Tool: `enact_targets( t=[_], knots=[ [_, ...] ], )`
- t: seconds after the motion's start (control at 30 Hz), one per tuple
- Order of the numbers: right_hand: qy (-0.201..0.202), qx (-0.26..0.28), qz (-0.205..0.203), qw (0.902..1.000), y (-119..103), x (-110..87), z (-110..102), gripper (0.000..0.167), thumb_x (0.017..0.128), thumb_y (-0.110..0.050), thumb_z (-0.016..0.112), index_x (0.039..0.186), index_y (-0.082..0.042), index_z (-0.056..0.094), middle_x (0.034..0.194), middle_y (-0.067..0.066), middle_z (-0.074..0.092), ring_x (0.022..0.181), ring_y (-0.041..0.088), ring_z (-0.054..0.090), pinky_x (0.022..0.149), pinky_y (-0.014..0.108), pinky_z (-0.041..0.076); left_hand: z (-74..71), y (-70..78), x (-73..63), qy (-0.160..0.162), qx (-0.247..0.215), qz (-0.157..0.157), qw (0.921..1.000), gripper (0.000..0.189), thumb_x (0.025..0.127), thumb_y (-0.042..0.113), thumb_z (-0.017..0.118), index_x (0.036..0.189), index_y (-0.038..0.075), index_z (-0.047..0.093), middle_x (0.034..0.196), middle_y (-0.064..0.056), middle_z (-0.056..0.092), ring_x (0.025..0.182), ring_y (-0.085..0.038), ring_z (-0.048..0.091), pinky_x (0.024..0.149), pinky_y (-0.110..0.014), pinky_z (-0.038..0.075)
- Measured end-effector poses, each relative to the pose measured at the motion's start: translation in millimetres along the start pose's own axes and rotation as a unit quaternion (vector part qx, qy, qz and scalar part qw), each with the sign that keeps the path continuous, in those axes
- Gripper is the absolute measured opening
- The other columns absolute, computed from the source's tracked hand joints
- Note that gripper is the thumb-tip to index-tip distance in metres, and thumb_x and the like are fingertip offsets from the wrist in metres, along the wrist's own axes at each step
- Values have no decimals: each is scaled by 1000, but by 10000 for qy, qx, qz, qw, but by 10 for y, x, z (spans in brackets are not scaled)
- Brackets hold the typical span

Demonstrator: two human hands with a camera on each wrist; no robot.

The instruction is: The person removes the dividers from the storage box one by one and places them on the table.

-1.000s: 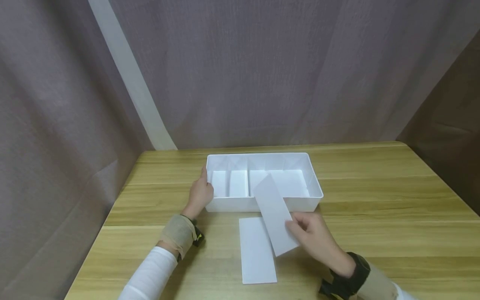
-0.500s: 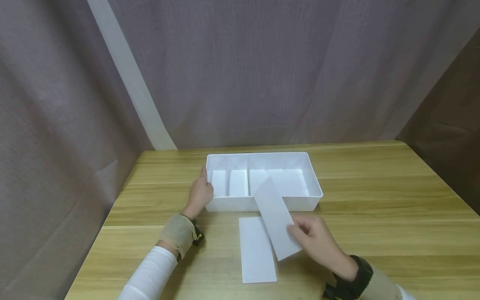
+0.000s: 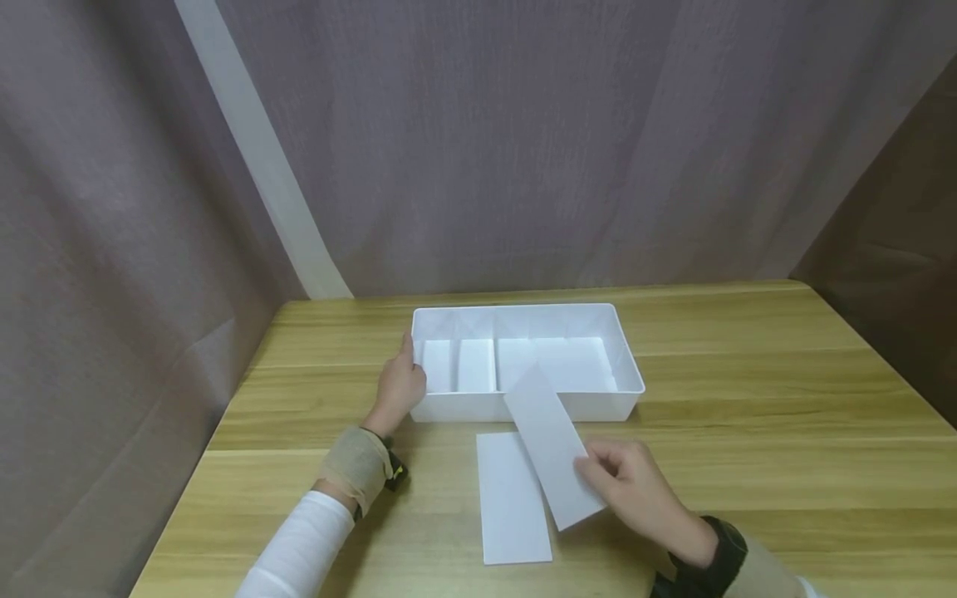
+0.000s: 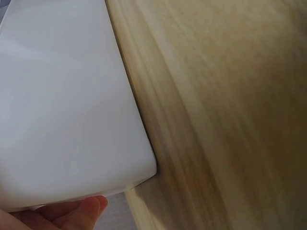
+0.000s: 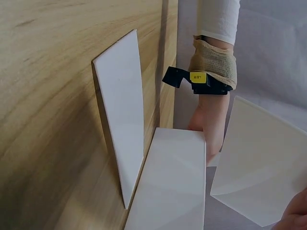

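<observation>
A white rectangular box [image 3: 527, 407] stands on the table, its inside split by upright dividers at the left with a wider compartment at the right. My left hand [image 3: 399, 386] rests against the left end of the box, index finger straight along that wall. In the left wrist view its fingertips [image 4: 91, 211] touch the box end. My right hand [image 3: 634, 482] pinches a thin white rectangular panel [image 3: 553, 448] by its right edge. The panel slants, its far corner overlapping the box's front rim. Beneath and left of it, a second white panel [image 3: 512, 507] lies flat.
The wood-grain table [image 3: 748, 432] has its back edge just behind the box. Grey curtains [image 3: 523, 149] hang behind and at the left, with a pale strip [image 3: 262, 149] running down them. A darker curtain [image 3: 897, 232] hangs at the right.
My right hand has drawn the held panel slightly toward me and to the right, away from the box. My left hand, the box and the flat panel have stayed in place.
</observation>
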State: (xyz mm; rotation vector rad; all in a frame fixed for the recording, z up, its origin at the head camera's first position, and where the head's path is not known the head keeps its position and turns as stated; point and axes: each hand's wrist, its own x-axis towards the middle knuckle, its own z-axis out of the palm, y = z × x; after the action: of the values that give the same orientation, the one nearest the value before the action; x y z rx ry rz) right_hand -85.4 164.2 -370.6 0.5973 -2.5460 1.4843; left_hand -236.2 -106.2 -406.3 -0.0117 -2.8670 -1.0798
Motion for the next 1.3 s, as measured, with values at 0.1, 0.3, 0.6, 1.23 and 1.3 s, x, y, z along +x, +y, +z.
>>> enact_targets(
  t=[0.1,0.3,0.6,1.23,1.3],
  knots=[
    [-47,42,-19,10000,9,-8,-2,31,80,3,52,52,-7,43,61,-1,61,56,-3,49,49,21,45,-1,-5,-2,12,-10,-3,10000,59,83,2,33,140,-3,15,53,-5,37,42,-14,30,40,-26,30],
    [-156,88,37,9998,20,-26,-12,30,81,3,51,53,-6,44,66,3,64,59,-3,52,51,22,47,-4,1,-1,36,23,-38,10000,59,84,3,33,140,-3,16,57,-11,46,45,-17,34,42,-27,32],
    [-162,106,85,9998,45,-58,-13,29,81,3,51,54,-6,45,68,5,65,60,-3,52,51,22,47,-10,9,-4,98,41,27,9999,59,83,3,34,139,-4,17,66,-20,54,49,-20,40,45,-28,34],
    [-391,50,396,9984,125,-115,-29,29,82,1,50,55,-4,46,69,5,65,60,-3,54,51,22,47,-7,6,2,72,34,3,10000,58,84,3,34,139,-5,18,80,-26,59,53,-21,44,49,-30,38],
    [-394,43,431,9983,126,-116,-29,29,82,1,50,54,-5,45,69,4,65,60,-3,54,52,22,47,-7,9,1,55,17,-26,10000,58,84,3,34,139,-4,17,73,-23,58,50,-20,42,48,-29,37]
  ],
)
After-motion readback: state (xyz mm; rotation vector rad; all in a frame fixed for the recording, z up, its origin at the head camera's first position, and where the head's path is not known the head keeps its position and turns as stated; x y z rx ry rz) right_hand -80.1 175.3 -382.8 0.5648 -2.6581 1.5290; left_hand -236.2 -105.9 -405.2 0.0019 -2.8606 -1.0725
